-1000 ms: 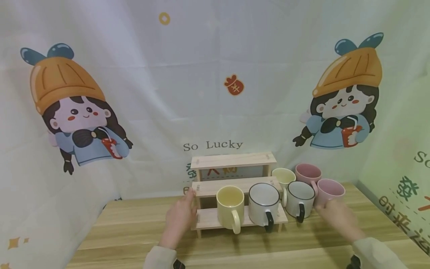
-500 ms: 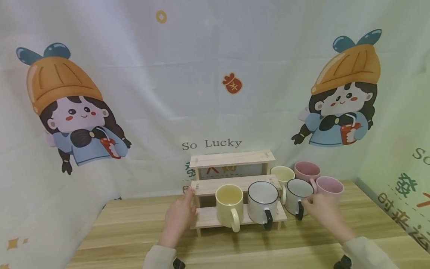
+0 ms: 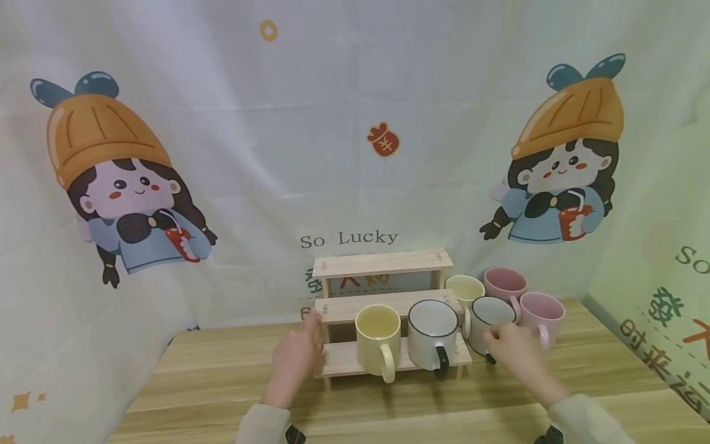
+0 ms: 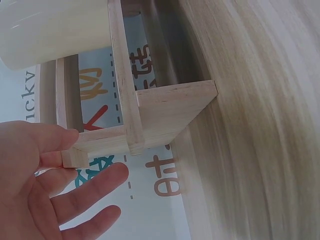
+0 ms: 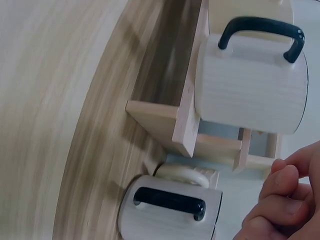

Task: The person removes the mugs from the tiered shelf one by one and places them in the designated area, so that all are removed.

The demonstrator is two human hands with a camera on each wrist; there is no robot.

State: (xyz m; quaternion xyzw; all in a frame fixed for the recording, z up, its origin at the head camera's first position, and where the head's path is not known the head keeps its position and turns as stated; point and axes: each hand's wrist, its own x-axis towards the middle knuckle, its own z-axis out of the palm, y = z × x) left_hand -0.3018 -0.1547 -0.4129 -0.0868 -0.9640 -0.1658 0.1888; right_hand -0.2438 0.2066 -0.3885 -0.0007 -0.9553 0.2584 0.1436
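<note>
With thumb and forefinger my left hand point(image 3: 296, 351) pinches the left end of the middle shelf of a three-tier wooden rack point(image 3: 383, 264); its other fingers spread below in the left wrist view. On the lowest tier stand a yellow mug point(image 3: 377, 345) and a white mug point(image 3: 429, 342) with black rim and handle. My right hand point(image 3: 518, 354), fingers curled in toward the thumb and holding nothing, overlaps a second black-rimmed white mug point(image 3: 493, 311) on the table. In the right wrist view that table mug point(image 5: 165, 222) shows apart from the fingers.
Behind the table's white mug stands a pale yellow mug point(image 3: 465, 287). A darker pink mug point(image 3: 503, 280) and a light pink mug point(image 3: 542, 314) are at the right. A printed cloth backdrop point(image 3: 249, 246) hangs behind the wooden table point(image 3: 222, 376).
My right hand has moved left, from in front of the light pink mug to in front of the table's white mug. The left hand keeps its hold on the rack.
</note>
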